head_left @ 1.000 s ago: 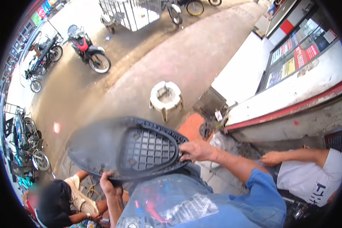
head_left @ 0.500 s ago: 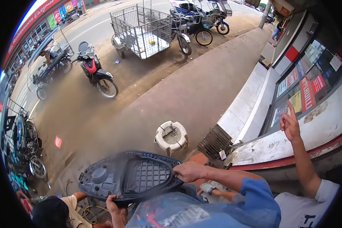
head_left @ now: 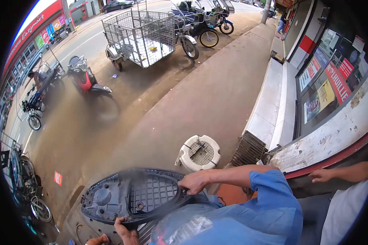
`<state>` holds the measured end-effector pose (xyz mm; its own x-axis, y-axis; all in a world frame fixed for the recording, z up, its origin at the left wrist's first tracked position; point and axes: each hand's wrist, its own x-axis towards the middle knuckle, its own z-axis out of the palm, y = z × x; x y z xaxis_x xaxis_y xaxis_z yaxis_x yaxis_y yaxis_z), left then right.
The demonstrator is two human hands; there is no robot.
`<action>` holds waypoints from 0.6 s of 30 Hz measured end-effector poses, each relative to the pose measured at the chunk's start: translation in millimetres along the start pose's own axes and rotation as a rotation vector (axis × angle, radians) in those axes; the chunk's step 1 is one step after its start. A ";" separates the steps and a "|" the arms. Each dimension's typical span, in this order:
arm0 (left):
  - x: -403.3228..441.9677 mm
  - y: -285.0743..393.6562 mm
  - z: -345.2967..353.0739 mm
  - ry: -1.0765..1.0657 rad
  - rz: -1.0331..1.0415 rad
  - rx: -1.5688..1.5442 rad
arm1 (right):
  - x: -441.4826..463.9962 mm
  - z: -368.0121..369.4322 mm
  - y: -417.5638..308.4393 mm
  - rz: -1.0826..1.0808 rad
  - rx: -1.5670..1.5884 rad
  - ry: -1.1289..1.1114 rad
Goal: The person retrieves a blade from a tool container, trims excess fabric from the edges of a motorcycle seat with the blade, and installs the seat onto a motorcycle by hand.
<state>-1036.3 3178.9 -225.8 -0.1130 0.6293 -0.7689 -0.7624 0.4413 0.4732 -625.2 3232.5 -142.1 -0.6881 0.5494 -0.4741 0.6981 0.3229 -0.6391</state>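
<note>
A black motorcycle seat (head_left: 155, 196) lies across my lap with its ribbed plastic underside facing up. My right hand (head_left: 194, 181) is closed on its right end, thumb and fingers gripping the rim. At the near edge, my left hand (head_left: 126, 232) holds the rim with the thumb on top; the fingers underneath are partly hidden. The seat's left end shows a round raised cap and small rubber pads. The upholstered side is out of sight.
A white plastic stool (head_left: 199, 153) stands beyond the seat, near a metal grate (head_left: 249, 148). Another person's hand (head_left: 322, 175) reaches in from the right, and another (head_left: 98, 240) shows at the bottom. Parked are a red-black motorcycle (head_left: 86, 81) and a wire-cage sidecar (head_left: 141, 41).
My view has shifted left, and the seat sits slightly lower and further left in it. The co-worker's raised, pointing hand at the right has dropped. The crouching person at lower left is mostly out of view.
</note>
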 end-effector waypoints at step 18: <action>284.4 82.3 350.2 -0.175 -0.104 0.312 | 95.7 -191.0 222.9 0.153 0.273 0.344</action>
<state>-908.1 3618.2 -255.0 0.0857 0.6587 -0.7475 -0.5304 0.6653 0.5254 -497.7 3504.2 -214.2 -0.4431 0.8138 -0.3760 0.6767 0.0286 -0.7357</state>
